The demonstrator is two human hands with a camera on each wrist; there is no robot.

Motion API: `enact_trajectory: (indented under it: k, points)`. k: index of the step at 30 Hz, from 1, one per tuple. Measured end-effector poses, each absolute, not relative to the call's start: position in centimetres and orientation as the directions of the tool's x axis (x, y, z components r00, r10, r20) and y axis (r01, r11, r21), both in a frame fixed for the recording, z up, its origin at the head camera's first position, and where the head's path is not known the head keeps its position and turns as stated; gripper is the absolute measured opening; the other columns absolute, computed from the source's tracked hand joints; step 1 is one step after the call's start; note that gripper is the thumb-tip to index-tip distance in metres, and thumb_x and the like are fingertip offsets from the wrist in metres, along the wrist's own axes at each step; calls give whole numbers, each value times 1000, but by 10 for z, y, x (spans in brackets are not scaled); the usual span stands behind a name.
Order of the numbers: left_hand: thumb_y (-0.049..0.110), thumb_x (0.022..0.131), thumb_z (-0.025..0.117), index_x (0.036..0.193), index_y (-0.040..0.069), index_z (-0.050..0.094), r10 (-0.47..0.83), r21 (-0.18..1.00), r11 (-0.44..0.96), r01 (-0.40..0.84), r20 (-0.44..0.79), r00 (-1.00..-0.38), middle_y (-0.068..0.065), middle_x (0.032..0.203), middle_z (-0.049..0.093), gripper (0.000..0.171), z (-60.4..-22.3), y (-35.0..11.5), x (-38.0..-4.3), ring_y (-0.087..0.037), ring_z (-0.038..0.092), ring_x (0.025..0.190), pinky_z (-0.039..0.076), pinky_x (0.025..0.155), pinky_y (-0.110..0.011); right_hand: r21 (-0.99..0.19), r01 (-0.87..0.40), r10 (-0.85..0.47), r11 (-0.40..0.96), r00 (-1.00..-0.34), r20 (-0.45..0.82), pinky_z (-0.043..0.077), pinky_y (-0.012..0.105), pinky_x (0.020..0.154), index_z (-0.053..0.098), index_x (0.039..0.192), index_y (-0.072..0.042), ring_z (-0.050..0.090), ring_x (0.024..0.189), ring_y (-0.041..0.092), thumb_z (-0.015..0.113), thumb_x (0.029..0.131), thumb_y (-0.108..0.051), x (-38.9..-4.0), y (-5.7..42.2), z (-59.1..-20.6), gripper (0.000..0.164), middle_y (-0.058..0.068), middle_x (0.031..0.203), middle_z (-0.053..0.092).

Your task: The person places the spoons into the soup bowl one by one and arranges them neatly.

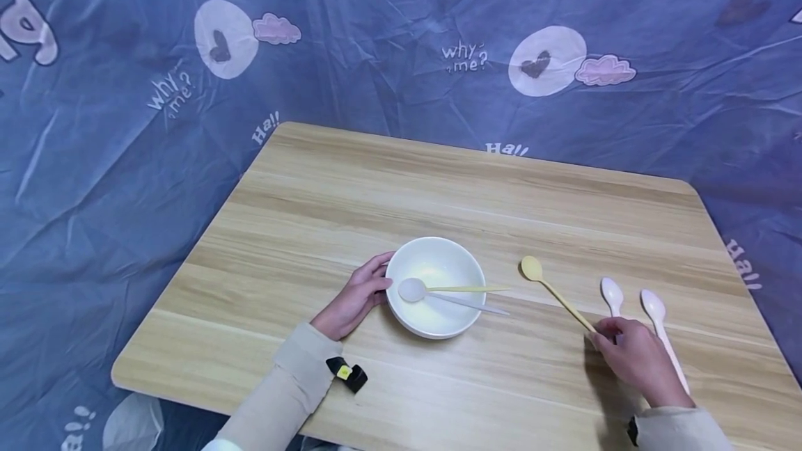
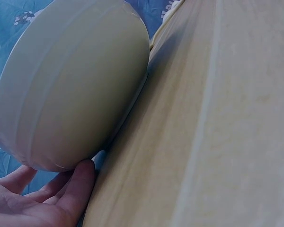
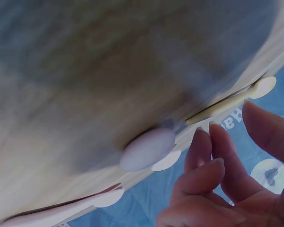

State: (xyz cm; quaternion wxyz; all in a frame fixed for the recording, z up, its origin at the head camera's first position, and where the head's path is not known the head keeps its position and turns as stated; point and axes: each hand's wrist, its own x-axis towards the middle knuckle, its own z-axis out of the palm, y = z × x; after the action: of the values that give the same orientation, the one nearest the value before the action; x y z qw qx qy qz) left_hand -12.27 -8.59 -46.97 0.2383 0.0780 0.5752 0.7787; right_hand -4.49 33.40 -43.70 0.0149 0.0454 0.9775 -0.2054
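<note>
Blue cloth with cartoon prints hangs behind one tan wood-grain table; on its right half lies one long yellow plastic-looking spoon, handle end by the right hand, whose thumb and fingers are apart; I can't tell if they touch it; it looks light, stiff, slippery, best pinched mid-handle; the left hand curls round one round white bowl; one white spoon and one yellow-handled spoon rest there; two pale pinkish spoons lie farther right.

From here I see a beige cloth left sleeve with a yellow-marked black cuff fitting, and a matching right sleeve.
</note>
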Motion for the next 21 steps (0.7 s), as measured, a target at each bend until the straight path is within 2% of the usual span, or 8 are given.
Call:
enact_trajectory:
  k: [7,21]
  points:
    - [9,89,47,146,3,26,464,933,-230,-277,-145,-874,-22,147,34,61,-469,-86,-122,-23,48,118,47,86,-30,-385,77,60,920,-997,-56,39,31,59,70,90,0,52,68,16,68,82,-20,-48,333,-439,21,6,76,67]
    - [10,90,47,147,3,26,463,932,-228,-282,-151,-874,-23,146,35,61,-468,-86,-122,-23,48,118,47,86,-30,-364,110,62,925,-988,-141,38,32,60,69,92,-3,52,69,18,65,83,-20,-52,328,-437,20,6,79,65]
